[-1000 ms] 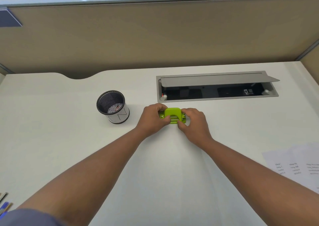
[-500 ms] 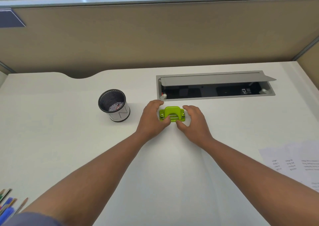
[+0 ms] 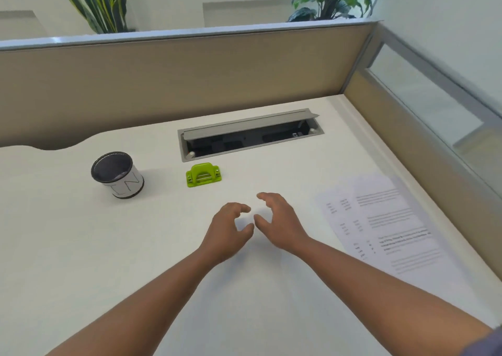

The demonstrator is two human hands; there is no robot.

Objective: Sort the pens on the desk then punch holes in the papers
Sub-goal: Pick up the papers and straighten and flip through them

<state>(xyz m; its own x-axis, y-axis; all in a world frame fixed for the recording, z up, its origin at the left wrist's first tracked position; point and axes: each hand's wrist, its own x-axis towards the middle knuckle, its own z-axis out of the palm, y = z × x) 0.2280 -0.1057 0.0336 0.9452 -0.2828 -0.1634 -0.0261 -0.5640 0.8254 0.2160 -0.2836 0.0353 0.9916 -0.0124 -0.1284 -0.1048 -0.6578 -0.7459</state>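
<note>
Bare, both hands hover side by side above the white desk, fingers curled apart, gripping nothing: left hand, right hand. Green hole punch: eleven o'clock, nearer the left, long axis crosswise. Papers: three o'clock, nearer the right, likely next. Mesh pen cup: ten o'clock.

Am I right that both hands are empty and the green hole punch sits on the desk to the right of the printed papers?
Not quite: in the head view the green hole punch sits left of the printed papers, beside the pen cup. Both hands, left hand and right hand, are indeed empty.
</note>
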